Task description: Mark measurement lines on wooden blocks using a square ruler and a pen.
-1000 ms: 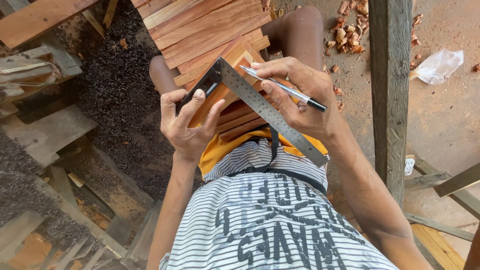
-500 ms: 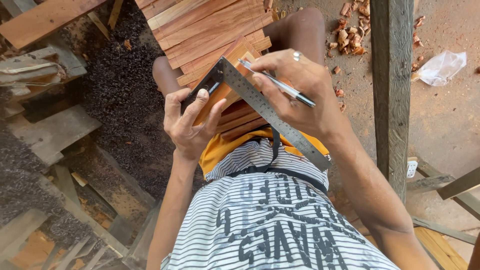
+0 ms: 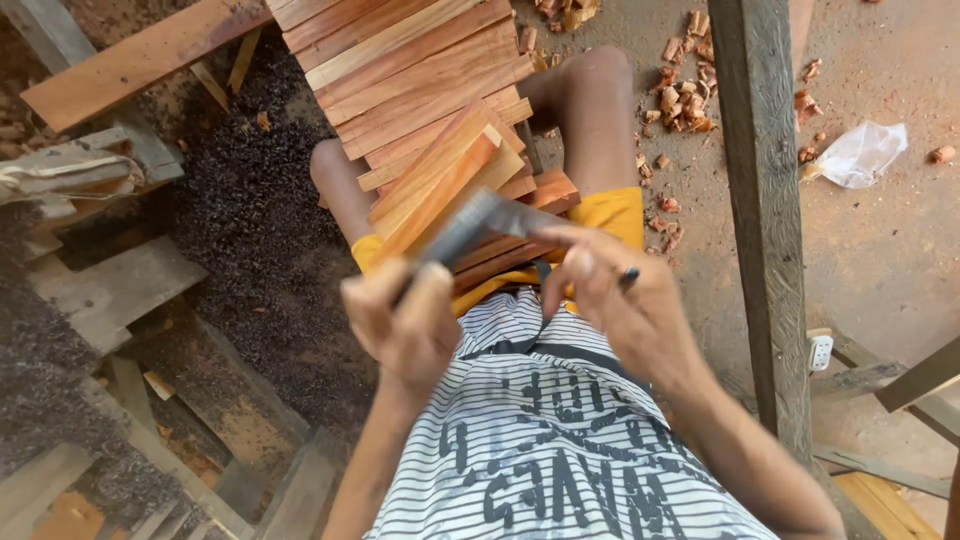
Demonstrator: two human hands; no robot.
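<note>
I sit with a stack of reddish wood strips (image 3: 440,170) lying across my lap. My left hand (image 3: 405,325) grips the dark handle of a metal try square (image 3: 480,225), lifted toward my chest and blurred by motion. My right hand (image 3: 620,300) holds a dark pen (image 3: 628,278) between its fingers and also touches the square's steel blade near its far end. More wood strips (image 3: 400,60) are piled in a row beyond my knees.
A weathered wooden post (image 3: 765,200) runs down the right side. Wood offcuts (image 3: 685,105) and a crumpled plastic bag (image 3: 860,155) lie on the dusty floor. Dark shavings (image 3: 250,220) and old planks (image 3: 110,290) fill the left. A white socket (image 3: 820,350) sits by the post.
Both hands have pulled the square off the wood strips and toward my body. The blade, earlier laid flat across the top strip, is now raised and tilted.
</note>
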